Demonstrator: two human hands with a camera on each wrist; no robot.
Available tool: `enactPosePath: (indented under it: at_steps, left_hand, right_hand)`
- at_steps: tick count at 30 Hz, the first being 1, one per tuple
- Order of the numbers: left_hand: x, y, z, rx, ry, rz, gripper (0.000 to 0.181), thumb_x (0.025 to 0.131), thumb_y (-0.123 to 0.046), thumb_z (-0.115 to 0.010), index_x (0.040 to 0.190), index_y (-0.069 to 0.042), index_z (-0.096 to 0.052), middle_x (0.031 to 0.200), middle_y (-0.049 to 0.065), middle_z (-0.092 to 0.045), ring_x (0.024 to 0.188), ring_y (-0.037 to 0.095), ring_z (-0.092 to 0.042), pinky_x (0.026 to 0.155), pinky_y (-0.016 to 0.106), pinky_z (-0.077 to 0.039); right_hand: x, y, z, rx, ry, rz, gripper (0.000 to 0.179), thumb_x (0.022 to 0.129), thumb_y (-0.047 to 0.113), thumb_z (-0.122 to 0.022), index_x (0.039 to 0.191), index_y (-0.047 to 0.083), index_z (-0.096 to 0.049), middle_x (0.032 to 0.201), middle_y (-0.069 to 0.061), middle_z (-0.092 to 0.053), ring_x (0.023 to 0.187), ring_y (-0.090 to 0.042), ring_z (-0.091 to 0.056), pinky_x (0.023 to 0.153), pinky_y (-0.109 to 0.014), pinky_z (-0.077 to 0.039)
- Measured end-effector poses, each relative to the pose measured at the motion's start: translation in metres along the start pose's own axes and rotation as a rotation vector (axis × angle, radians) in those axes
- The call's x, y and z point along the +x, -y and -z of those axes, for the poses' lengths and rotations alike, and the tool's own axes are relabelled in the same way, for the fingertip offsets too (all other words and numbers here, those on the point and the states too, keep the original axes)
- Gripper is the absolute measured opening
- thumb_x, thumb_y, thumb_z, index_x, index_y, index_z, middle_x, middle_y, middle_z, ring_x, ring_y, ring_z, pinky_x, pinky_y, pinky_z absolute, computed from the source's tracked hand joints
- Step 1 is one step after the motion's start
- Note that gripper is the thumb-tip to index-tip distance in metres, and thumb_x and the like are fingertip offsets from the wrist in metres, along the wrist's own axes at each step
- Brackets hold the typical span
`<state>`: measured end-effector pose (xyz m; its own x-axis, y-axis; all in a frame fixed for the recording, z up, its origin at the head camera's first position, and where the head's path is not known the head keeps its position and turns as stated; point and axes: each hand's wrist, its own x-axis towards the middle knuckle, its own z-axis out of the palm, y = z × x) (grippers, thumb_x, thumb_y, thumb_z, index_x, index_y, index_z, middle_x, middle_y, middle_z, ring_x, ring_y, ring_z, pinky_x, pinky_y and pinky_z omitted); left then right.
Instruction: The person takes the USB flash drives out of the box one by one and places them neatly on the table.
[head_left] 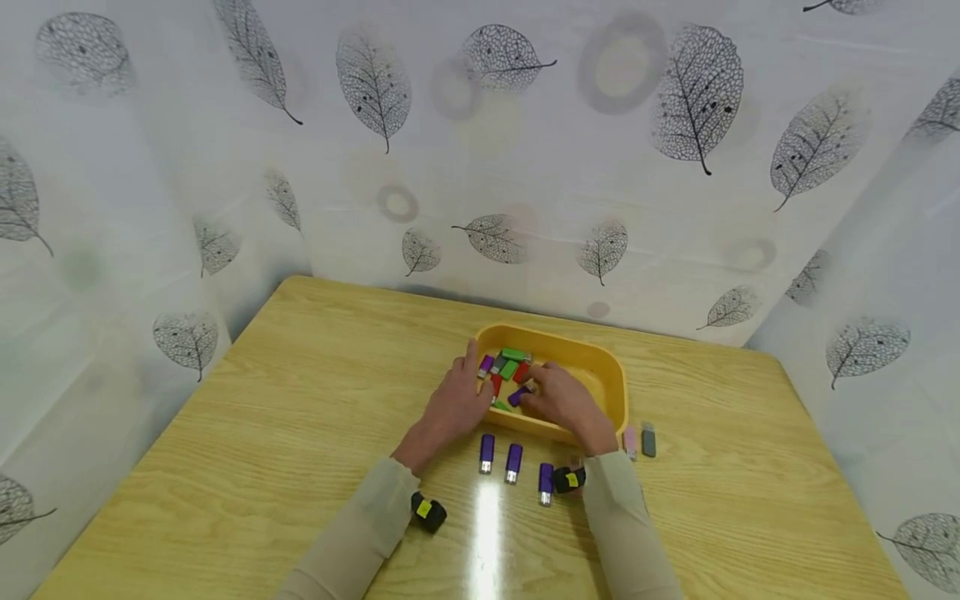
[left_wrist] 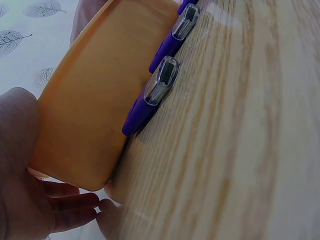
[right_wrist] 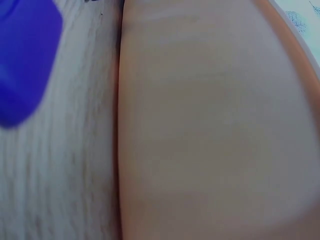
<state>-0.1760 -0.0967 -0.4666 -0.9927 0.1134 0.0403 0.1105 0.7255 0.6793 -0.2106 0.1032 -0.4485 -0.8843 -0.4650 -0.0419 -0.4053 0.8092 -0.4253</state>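
Note:
A yellow plastic tray [head_left: 613, 375] holds several USB flash drives in green, red, grey and purple at its left end. My left hand [head_left: 457, 400] grips the tray's left corner, thumb on the inner side; in the left wrist view its fingers [left_wrist: 75, 202] curl round the outside. My right hand [head_left: 566, 398] reaches over the front wall into the tray. Its thumb and index finger close at the connector end of a purple USB flash drive [head_left: 517, 396], close to a red one [head_left: 521, 372]. The right wrist view shows only the tray's outer wall [right_wrist: 200, 120], not the fingers.
Three purple USB flash drives [head_left: 513, 463] lie in a row before the tray, connectors toward me. Right of the tray lie a pink drive [head_left: 630, 442] and a grey drive [head_left: 648, 440]. Another small item is partly hidden by the right wrist. A leaf-patterned curtain [head_left: 495, 167] hangs behind the table.

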Motion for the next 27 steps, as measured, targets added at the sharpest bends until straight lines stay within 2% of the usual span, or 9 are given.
enactPosePath:
  at_steps: [3, 7, 10, 15, 20, 27]
  left_hand:
    - [0.000, 0.000, 0.000, -0.017, 0.003, 0.004, 0.076, 0.101, -0.030, -0.047, 0.160, -0.006, -0.005, 0.147, 0.025, -0.040, 0.118, 0.034, -0.054, 0.097, 0.051, -0.049]
    - [-0.002, 0.000, -0.003, -0.040, 0.014, 0.015, 0.077, 0.100, -0.030, -0.048, 0.160, -0.006, -0.005, 0.147, 0.024, -0.040, 0.117, 0.034, -0.054, 0.099, 0.051, -0.048]
    - [-0.007, 0.001, -0.007, -0.038, 0.026, 0.024, 0.077, 0.100, -0.030, -0.047, 0.160, -0.005, -0.006, 0.147, 0.025, -0.040, 0.117, 0.034, -0.055, 0.097, 0.051, -0.049]
    - [-0.009, 0.001, -0.010, -0.029, 0.021, 0.021, 0.076, 0.100, -0.030, -0.047, 0.159, -0.005, -0.007, 0.146, 0.025, -0.041, 0.116, 0.033, -0.055, 0.096, 0.051, -0.050]
    - [-0.004, 0.001, -0.007, -0.019, -0.001, 0.008, 0.075, 0.101, -0.031, -0.046, 0.160, -0.006, -0.007, 0.146, 0.024, -0.041, 0.117, 0.033, -0.055, 0.097, 0.050, -0.050]
    - [0.001, 0.002, -0.002, -0.013, -0.004, 0.013, 0.076, 0.100, -0.030, -0.047, 0.160, -0.006, -0.006, 0.147, 0.024, -0.040, 0.118, 0.034, -0.054, 0.097, 0.051, -0.049]
  right_hand:
    - [0.000, -0.001, -0.001, -0.001, -0.014, 0.053, 0.020, 0.089, 0.010, -0.067, 0.108, 0.008, -0.073, 0.103, -0.010, -0.065, 0.091, -0.022, -0.058, 0.083, -0.040, -0.052]
    - [-0.002, -0.003, -0.004, 0.007, -0.021, 0.065, 0.020, 0.086, -0.001, -0.066, 0.100, 0.008, -0.078, 0.096, -0.007, -0.067, 0.087, -0.020, -0.058, 0.082, -0.038, -0.053]
    - [-0.005, -0.006, -0.007, 0.018, -0.011, 0.067, 0.020, 0.085, -0.002, -0.065, 0.095, 0.007, -0.079, 0.092, -0.004, -0.069, 0.084, -0.018, -0.059, 0.080, -0.037, -0.054]
    - [-0.007, -0.008, -0.009, 0.071, -0.019, 0.079, 0.008, 0.087, 0.010, -0.072, 0.086, 0.009, -0.079, 0.084, 0.000, -0.073, 0.079, -0.013, -0.065, 0.073, -0.032, -0.056]
    - [-0.004, -0.005, -0.005, 0.151, 0.014, 0.039, 0.014, 0.086, 0.026, -0.077, 0.083, 0.012, -0.078, 0.077, 0.004, -0.072, 0.067, -0.007, -0.063, 0.065, -0.026, -0.055]
    - [0.002, -0.001, 0.001, 0.128, 0.026, 0.023, 0.016, 0.081, 0.021, -0.082, 0.086, 0.008, -0.075, 0.079, 0.001, -0.070, 0.069, -0.009, -0.061, 0.067, -0.026, -0.055]
